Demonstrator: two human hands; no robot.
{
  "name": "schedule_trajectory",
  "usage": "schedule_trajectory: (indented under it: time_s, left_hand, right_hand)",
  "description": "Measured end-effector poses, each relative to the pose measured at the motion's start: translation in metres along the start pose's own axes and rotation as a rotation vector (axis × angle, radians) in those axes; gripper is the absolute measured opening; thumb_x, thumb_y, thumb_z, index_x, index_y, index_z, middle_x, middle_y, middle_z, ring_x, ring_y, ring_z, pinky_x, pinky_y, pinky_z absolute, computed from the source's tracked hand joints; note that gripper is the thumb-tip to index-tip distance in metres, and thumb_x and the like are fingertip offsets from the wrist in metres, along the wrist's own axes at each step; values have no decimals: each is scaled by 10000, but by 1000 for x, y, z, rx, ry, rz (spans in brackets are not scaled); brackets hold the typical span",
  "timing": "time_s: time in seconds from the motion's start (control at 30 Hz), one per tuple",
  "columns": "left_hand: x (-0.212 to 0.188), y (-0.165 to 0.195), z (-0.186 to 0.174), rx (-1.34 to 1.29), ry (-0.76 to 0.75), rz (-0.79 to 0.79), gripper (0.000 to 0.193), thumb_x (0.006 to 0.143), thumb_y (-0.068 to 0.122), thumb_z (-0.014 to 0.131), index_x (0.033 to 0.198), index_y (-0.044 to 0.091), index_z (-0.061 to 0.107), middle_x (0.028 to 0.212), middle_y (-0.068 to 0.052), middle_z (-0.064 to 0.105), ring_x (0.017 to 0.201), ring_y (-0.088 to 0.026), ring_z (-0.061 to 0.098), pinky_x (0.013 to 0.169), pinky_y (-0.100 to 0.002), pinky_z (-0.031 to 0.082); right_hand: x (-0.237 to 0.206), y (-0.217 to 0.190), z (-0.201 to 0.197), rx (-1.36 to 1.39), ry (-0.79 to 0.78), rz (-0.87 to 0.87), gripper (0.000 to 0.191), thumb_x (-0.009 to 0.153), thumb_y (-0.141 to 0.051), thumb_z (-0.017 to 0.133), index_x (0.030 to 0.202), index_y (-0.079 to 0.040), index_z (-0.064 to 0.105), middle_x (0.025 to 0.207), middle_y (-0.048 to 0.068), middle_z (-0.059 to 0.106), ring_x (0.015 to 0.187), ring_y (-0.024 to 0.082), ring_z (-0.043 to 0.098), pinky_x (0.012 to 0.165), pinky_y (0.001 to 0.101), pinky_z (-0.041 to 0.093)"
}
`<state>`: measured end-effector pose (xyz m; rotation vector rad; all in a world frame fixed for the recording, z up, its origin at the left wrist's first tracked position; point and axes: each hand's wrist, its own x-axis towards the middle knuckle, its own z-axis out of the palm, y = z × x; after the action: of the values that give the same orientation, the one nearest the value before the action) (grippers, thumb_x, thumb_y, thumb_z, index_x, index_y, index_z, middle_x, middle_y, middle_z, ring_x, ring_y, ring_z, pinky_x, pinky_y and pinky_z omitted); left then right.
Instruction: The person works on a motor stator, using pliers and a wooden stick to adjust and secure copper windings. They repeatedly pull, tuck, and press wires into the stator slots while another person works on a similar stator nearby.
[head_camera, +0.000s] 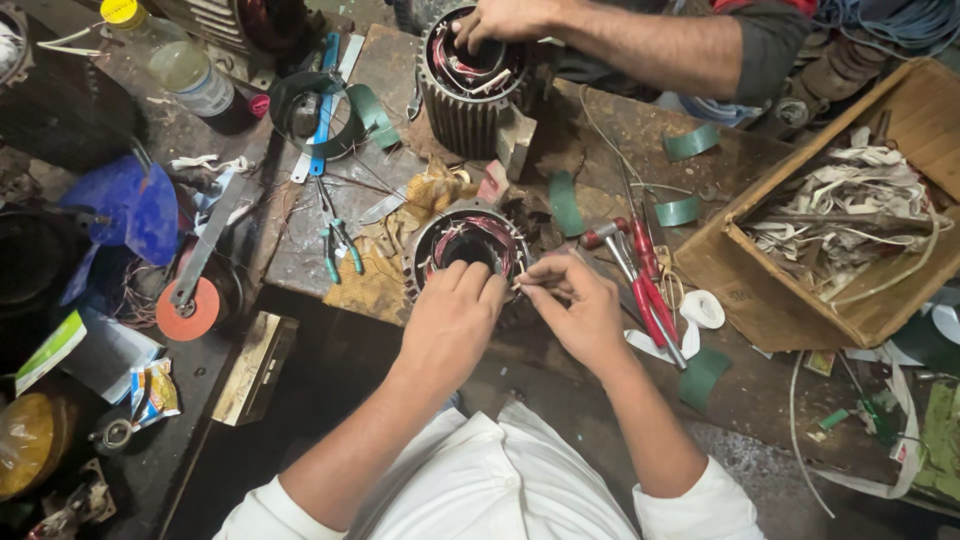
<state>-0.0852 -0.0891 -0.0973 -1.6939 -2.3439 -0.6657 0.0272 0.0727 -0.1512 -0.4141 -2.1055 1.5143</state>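
Observation:
A small motor stator (465, 240) with red and pale copper windings lies on the worn workbench (600, 130) right in front of me. My left hand (452, 315) rests on its near rim, fingers curled over the edge. My right hand (578, 300) sits just right of the stator, fingertips pinched on a thin pale wire or strip at the rim. Farther back, another person's hand (505, 18) reaches into a second, larger ribbed stator (470, 85).
Red-handled tools (645, 290) lie right of my hand, with white tape (702, 308) and green insulation strips (690, 142) around. A cardboard box (780, 300) of scraps sits right. Green-handled pliers (338, 245), a blue tool, a plastic bottle (185, 65) and an orange disc (188, 312) lie left.

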Motion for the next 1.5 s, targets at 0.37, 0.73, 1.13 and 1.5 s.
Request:
schedule_trajectory:
  time_s: [0.37, 0.73, 1.13, 1.5]
  left_hand:
    - [-7, -10, -17, -234, 124, -104, 225, 840, 131, 730, 1051, 70, 679, 1024, -94, 624, 1009, -298, 596, 860, -419, 483]
    - [-35, -21, -10, -233, 167, -39, 246, 772, 45, 713, 1017, 73, 707, 1053, -74, 645, 1080, -289, 606, 939, -414, 508]
    - [-20, -19, -4, -319, 250, -203, 236, 827, 12, 715, 1051, 82, 688, 1058, -72, 625, 1076, -315, 586, 919, -434, 484]
    - [4, -29, -17, -307, 146, -188, 284, 812, 29, 667, 1093, 68, 650, 1076, -111, 588, 1051, -343, 573, 874, -457, 461]
  right_hand:
    - [-13, -15, -14, -250, 56, -39, 199, 907, -32, 709, 1106, -30, 704, 1149, 107, 691, 1039, 192, 694, 888, 329, 567]
    - [-26, -22, -3, -435, -1, -143, 185, 912, -140, 722, 1081, -74, 761, 1124, 100, 650, 1083, 288, 606, 943, 390, 485]
    - [-3, -22, 1, -509, -59, -197, 261, 831, -192, 811, 1022, -36, 727, 1051, 106, 625, 1074, 306, 610, 1154, 476, 386]
    - [-2, -59, 5, -514, -246, -144, 127, 941, -135, 694, 1029, -49, 660, 1010, 121, 681, 1018, 320, 642, 908, 413, 494]
